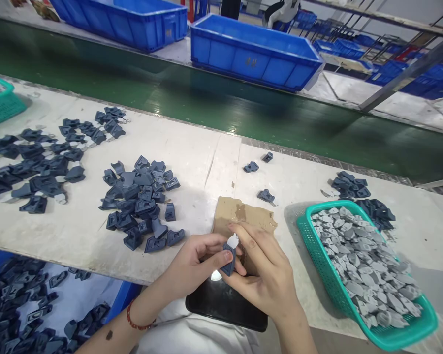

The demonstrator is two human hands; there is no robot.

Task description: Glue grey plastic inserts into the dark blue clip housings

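My left hand (205, 260) is closed on a small dark blue-grey plastic part (228, 268), its thumb pressed on the part's upper end. A light grey piece (233, 240) sticks up from that end; whether it is seated inside cannot be seen. Curled around the other side, my right hand (269, 268) has its thumb at the part's lower edge and its index finger beside the light piece. Behind my hands lies a brown cardboard piece (225, 211). A black phone-like slab (225, 307) lies below them, reflecting a light.
A teal basket (317, 250) of light grey pieces stands on the right. Dark parts lie in a pile (142, 191) at left-centre, with more farther left. Beyond the table runs a green conveyor belt (192, 98), with blue crates (254, 56) behind it. Another crate sits lower left.
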